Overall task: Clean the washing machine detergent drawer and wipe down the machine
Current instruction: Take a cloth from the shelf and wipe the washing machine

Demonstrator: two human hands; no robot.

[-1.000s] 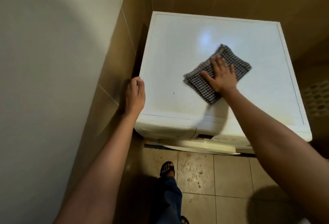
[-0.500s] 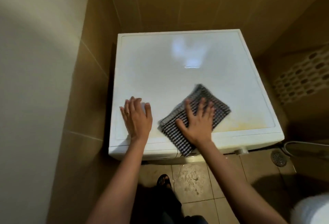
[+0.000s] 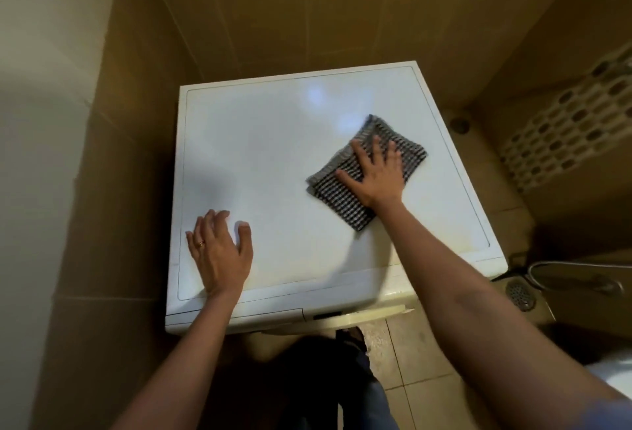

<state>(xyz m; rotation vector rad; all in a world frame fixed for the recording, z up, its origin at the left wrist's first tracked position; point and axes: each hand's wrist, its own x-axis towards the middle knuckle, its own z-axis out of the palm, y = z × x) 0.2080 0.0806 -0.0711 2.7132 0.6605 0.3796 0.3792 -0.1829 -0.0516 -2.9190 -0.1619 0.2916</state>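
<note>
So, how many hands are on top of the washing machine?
2. The left hand rests on the bare top of the washing machine, near its front left corner. The right hand presses flat on the checked cloth, toward the right side.

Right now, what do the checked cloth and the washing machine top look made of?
Checked cloth: woven textile, probably cotton, matte; visible check weave, folded layers lying limp under the right hand. Washing machine top: smooth glossy white, reflects a light patch; painted metal or laminate, cannot tell which.
</note>
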